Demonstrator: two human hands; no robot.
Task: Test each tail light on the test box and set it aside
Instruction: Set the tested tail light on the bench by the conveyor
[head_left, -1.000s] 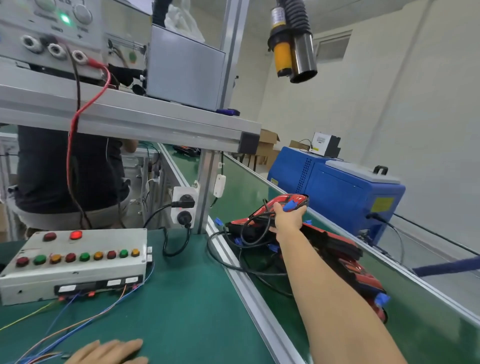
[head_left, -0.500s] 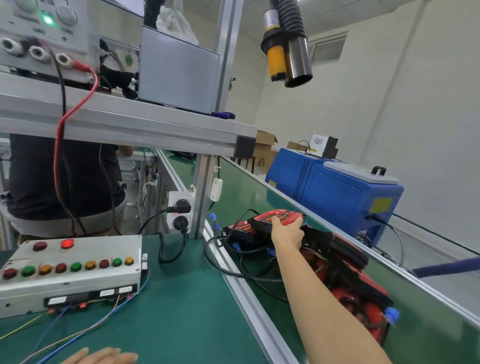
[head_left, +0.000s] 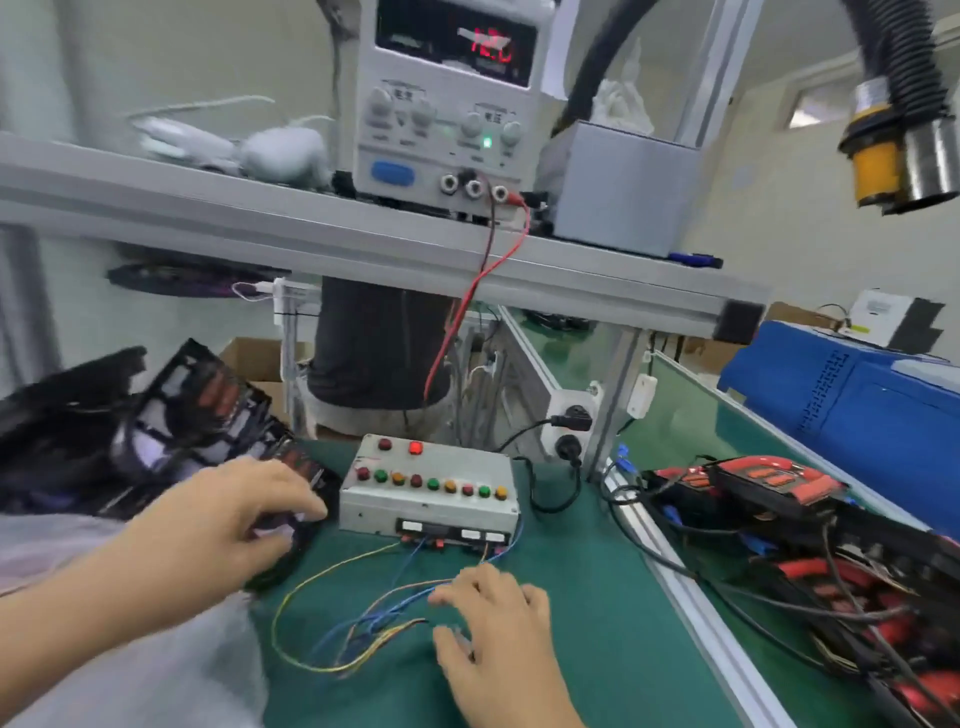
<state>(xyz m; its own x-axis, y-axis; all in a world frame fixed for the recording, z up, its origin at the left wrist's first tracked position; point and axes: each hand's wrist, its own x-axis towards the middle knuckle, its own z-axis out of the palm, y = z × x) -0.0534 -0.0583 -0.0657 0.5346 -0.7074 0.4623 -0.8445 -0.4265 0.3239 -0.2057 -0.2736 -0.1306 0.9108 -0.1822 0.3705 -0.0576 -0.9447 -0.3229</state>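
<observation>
The grey test box (head_left: 431, 501) with coloured buttons and one lit red lamp stands on the green mat. Its thin coloured wires (head_left: 332, 613) loop toward me. My left hand (head_left: 218, 525) grips the near end of a black and red tail light (head_left: 208, 400) from the pile left of the box. My right hand (head_left: 498, 629) lies over the wire ends, with thumb and fingers pinching a small pale connector (head_left: 460, 637). Several red tail lights (head_left: 774, 486) with black cables lie heaped on the conveyor at right.
A power supply (head_left: 447, 104) stands on the aluminium shelf (head_left: 311, 234) above the box, its red lead hanging down. A person (head_left: 379, 353) stands opposite. There is a blue machine (head_left: 857, 415) at right, an extraction hose (head_left: 893, 156) overhead and white foam sheet (head_left: 130, 660) at my left.
My right hand let go of the red tail light on the conveyor pile and came back to the wires. My left hand rose onto a tail light at left. The view swung left.
</observation>
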